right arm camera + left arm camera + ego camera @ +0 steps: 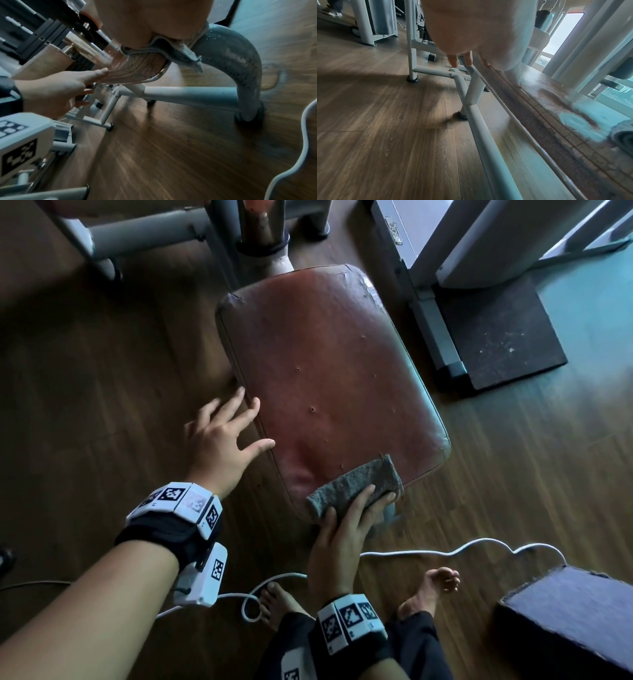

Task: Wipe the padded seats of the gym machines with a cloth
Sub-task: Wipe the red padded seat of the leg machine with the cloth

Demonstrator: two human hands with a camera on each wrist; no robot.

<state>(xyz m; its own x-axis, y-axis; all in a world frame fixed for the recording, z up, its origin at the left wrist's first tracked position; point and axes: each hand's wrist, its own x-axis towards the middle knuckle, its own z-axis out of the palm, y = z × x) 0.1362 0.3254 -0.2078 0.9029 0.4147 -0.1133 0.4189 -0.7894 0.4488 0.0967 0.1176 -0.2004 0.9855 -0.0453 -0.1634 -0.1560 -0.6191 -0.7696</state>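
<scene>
Nearest me, the right hand (346, 535) lies flat on the grey cloth (356, 486), pressing it onto the padded seat (325, 364) at its near edge, not clutching it. The left hand (219, 436) is spread and holds nothing, fingertips against the seat's left edge. Wiping looks barely begun; everything beyond the cloth, out to the far edge, seems yet to do.

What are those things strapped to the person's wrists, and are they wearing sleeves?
Both forearms are bare, no sleeves or gloves. Behind the left hand sits a black strap with a band of white blocks printed with black-and-white square codes, plus a white box below. Behind the right hand is a similar band.
</scene>
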